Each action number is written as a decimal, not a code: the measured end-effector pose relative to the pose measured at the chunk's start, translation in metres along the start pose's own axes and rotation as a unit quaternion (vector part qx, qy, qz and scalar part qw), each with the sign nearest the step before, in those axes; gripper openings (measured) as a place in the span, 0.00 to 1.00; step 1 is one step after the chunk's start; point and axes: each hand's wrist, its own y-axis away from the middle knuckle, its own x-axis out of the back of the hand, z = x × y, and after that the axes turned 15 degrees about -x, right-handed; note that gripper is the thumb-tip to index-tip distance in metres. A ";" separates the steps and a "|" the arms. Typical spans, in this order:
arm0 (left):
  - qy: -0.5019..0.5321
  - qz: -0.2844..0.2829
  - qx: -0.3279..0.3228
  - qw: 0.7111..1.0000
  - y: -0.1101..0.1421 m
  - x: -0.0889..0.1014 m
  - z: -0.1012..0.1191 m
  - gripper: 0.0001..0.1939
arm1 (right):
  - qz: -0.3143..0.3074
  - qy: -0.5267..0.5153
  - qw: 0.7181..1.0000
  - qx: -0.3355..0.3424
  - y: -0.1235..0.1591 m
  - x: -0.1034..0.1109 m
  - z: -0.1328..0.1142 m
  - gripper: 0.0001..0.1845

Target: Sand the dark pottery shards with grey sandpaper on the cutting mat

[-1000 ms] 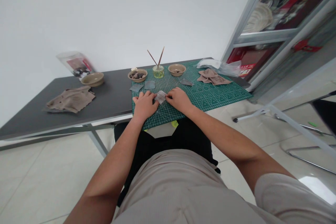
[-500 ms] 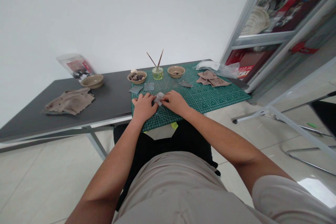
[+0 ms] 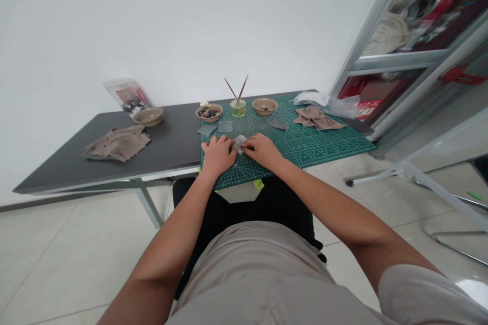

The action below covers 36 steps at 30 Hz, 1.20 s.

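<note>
- my left hand (image 3: 218,156) sat on the green cutting mat (image 3: 318,148), just left of a small folded grey-white sheet (image 3: 239,144), with its fingertips up against the sheet's left edge
- right hand (image 3: 263,152) was on the other side, fingers pressed onto the sheet's right edge, so both grips looked together and clamped on it, though the fingers hid a lot of it
- the sheet lay between the hands near the mat's near edge, its long axis slanting from upper right to lower left as far as i could tell; right fingers seemed a touch closer
- above the hands were two grey squares (image 3: 215,128) and a third (image 3: 278,124) on the mat
- top middle: a bowl of dark lumps (image 3: 209,112), a glass jar of yellow-green liquid (image 3: 238,108) with two thin sticks (image 3: 236,89) in it, and a second bowl (image 3: 264,106)
- a tan cloth (image 3: 316,118) lay at right of the mat
- on the grey table (image 3: 173,147) at left: another cloth (image 3: 118,143), a bowl (image 3: 148,116), and a clear bag (image 3: 128,95)
</note>
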 end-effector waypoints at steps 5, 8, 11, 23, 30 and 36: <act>0.002 0.015 -0.012 1.000 0.001 -0.001 0.000 0.20 | 0.016 -0.029 0.999 -0.031 0.000 0.007 0.019 0.08; 0.004 0.013 -0.015 1.000 0.001 -0.001 0.000 0.19 | 0.023 -0.012 0.998 -0.048 -0.008 0.004 0.018 0.08; 0.004 0.011 -0.013 1.000 0.000 0.000 0.000 0.18 | 0.024 0.002 0.999 -0.040 -0.012 -0.002 0.009 0.10; 0.008 0.023 -0.021 0.999 -0.001 -0.004 -0.001 0.19 | 0.007 0.018 0.999 -0.043 -0.009 0.013 0.020 0.08; 0.009 0.021 -0.017 1.000 0.000 -0.004 -0.002 0.18 | 0.008 0.010 1.000 -0.022 -0.009 0.003 0.007 0.10; 0.019 0.027 -0.014 0.999 -0.001 -0.006 -0.004 0.17 | 0.006 -0.016 0.999 -0.047 -0.007 0.010 0.017 0.05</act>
